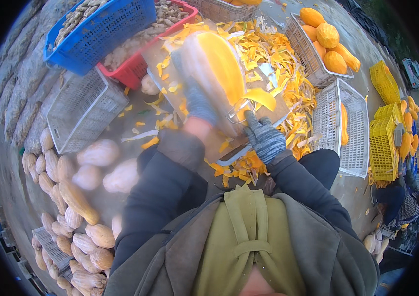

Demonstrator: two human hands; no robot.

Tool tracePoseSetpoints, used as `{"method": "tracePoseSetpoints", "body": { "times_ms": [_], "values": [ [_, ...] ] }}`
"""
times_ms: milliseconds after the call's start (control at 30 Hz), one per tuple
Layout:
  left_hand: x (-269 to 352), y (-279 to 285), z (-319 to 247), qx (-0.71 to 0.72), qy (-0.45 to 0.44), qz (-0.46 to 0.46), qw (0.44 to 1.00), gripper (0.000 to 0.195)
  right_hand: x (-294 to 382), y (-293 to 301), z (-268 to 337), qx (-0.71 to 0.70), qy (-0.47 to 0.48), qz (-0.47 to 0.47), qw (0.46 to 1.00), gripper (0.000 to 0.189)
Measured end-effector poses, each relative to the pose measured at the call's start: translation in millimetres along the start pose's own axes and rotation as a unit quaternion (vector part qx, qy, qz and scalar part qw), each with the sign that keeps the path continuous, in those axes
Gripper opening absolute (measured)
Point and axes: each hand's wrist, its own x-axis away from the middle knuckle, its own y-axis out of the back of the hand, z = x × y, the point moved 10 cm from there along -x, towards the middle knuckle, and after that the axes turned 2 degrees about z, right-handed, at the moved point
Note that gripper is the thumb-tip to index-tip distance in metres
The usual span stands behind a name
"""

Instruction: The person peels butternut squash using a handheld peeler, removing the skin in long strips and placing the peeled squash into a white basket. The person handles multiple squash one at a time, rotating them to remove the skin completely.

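Observation:
A large squash (220, 63), partly peeled to orange flesh along its right side, lies tilted on a board (211, 148) in front of me. My gloved left hand (199, 100) grips its left side; blur hides the fingers. In my gloved right hand (267, 137) is a wide metal peeler (234, 114), set against the lower right of the squash. A broad strip of orange peel (260, 97) curls up from the peeler's blade. Orange peelings (298, 103) are heaped to the right of the board and below its lower edge.
Unpeeled squashes (80, 207) cover the floor at left. A white crate (85, 111), a red crate (131, 72) and a blue crate (102, 35) stand upper left. At right, one crate (305, 55) holds peeled squashes, another (355, 137) at least one. Yellow crates (383, 148) and a person (392, 201) are farther right.

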Motion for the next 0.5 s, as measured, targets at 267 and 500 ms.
{"method": "tracePoseSetpoints", "body": {
  "times_ms": [267,500],
  "values": [
    [8.8,-5.1,5.5,0.001,0.014,0.013,1.000,0.058,41.4,61.5,-8.0,-0.018,-0.033,-0.026,0.999,0.048],
    [-24.2,-1.3,4.7,-0.014,-0.035,0.070,0.997,0.058,-117.4,94.1,67.6,0.058,0.061,-0.114,0.990,0.045]
  ]
}}
